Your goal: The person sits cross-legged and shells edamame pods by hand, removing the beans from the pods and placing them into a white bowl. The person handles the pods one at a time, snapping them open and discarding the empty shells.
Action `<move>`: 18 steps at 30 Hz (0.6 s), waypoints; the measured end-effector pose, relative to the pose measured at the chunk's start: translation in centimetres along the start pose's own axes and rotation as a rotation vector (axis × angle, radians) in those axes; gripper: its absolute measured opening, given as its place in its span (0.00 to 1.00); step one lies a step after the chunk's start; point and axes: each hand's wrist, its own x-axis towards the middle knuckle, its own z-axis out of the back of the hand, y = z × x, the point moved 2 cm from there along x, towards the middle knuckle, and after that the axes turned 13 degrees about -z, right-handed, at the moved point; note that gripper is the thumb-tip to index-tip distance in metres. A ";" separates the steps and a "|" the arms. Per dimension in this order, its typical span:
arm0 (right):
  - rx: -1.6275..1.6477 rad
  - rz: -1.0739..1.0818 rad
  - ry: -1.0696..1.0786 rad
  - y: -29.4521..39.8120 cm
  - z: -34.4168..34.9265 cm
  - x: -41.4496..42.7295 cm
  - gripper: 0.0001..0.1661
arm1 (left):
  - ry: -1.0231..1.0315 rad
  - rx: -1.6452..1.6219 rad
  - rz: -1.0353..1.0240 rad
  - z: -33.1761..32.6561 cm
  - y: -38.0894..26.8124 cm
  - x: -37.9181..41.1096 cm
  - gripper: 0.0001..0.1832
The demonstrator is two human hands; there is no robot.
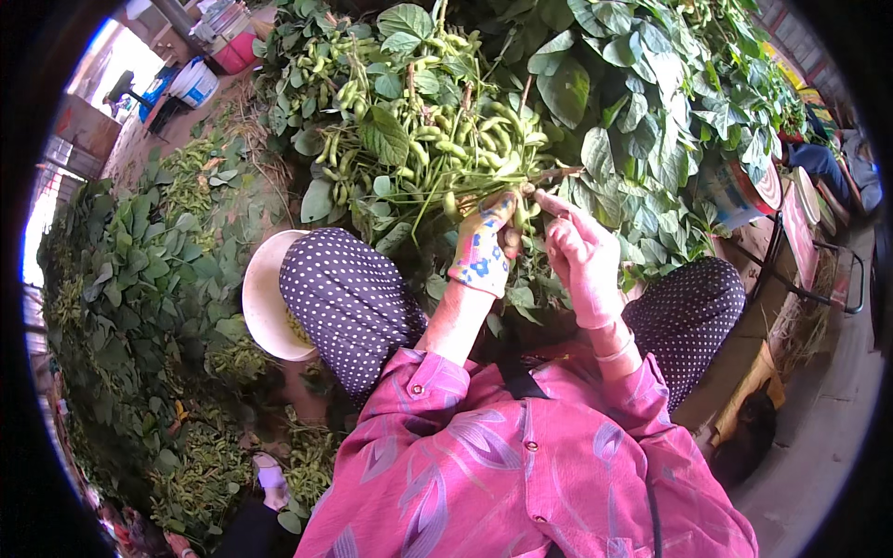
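My left hand [483,244], in a fingertip-bare work glove with blue flowers, grips the stems of a soybean plant [499,150] hung with plump green pods. Close beside it, my right hand [582,254] wears a pink glove. Its index finger reaches to the stem and pods by the left thumb while the other fingers curl in; whether it pinches a pod is hidden. One green pod [451,207] dangles left of the gloved left hand. Both hands are above my lap, between my knees in dotted trousers.
Leafy soybean plants [628,91] are heaped ahead. A white basin [268,300] with pods stands by my left knee. More stripped foliage [139,265] covers the left floor. White bucket [194,82] stands far left; metal-framed stool [802,258] at right. Another person's foot [271,481] shows lower left.
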 end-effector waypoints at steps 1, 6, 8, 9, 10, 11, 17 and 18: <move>-0.042 -0.012 -0.004 0.0 0.2 0.1 0.18 | 0.042 -0.034 -0.014 -0.5 -0.5 0.1 0.13; -0.125 -0.083 0.043 -0.9 0.4 0.7 0.18 | -0.088 0.048 0.010 -1.1 -0.6 0.2 0.17; -0.154 -0.113 0.076 -0.7 0.4 0.6 0.18 | 0.022 0.024 0.004 -0.6 0.0 0.2 0.14; -0.134 -0.145 0.072 -0.8 0.1 0.7 0.18 | 0.035 0.039 0.010 -0.3 -0.1 0.4 0.13; -0.114 -0.158 0.085 -0.7 0.3 0.6 0.18 | -0.028 0.087 -0.011 -0.8 0.2 0.5 0.12; -0.094 -0.172 0.098 -0.5 0.6 0.5 0.18 | -0.070 0.069 -0.044 -1.8 0.4 0.5 0.12; -0.164 -0.209 0.095 0.2 0.4 0.0 0.20 | -0.002 0.213 0.022 -0.3 0.3 0.6 0.12; -0.107 -0.159 0.087 -0.9 0.5 0.6 0.20 | -0.035 0.191 0.000 -0.4 0.5 0.5 0.12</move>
